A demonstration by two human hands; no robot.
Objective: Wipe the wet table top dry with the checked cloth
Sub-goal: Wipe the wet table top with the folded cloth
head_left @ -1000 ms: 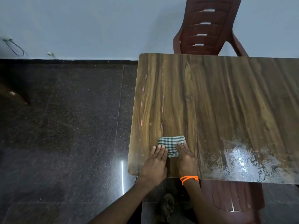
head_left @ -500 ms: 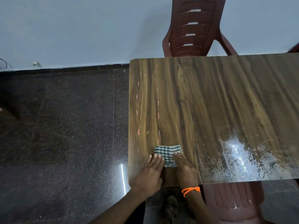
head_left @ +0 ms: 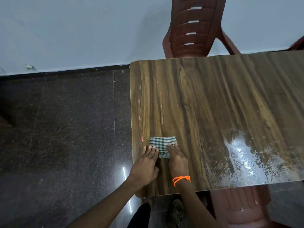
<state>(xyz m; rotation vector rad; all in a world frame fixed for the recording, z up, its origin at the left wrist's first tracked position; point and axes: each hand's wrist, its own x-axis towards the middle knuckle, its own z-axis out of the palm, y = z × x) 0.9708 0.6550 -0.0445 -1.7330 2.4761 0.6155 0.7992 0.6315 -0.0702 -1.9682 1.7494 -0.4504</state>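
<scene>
A small folded green-and-white checked cloth [head_left: 162,144] lies flat on the wooden table top [head_left: 213,104], near its left front corner. My left hand [head_left: 145,163] presses on the cloth's left near edge with straight fingers. My right hand [head_left: 177,159], with an orange thread round its wrist, lies flat on the cloth's right near edge. A shiny wet patch [head_left: 250,160] spreads over the table's front right part, well to the right of the cloth.
A dark red plastic chair [head_left: 194,28] stands behind the table against the pale wall. Another red chair [head_left: 238,209] is tucked under the table's near edge at the right. Dark polished stone floor [head_left: 57,137] lies to the left. My sandalled foot [head_left: 176,211] shows below.
The view has shifted a little. Both hands stay flat on the cloth's near edge at the same spot by the left front corner of the table.
</scene>
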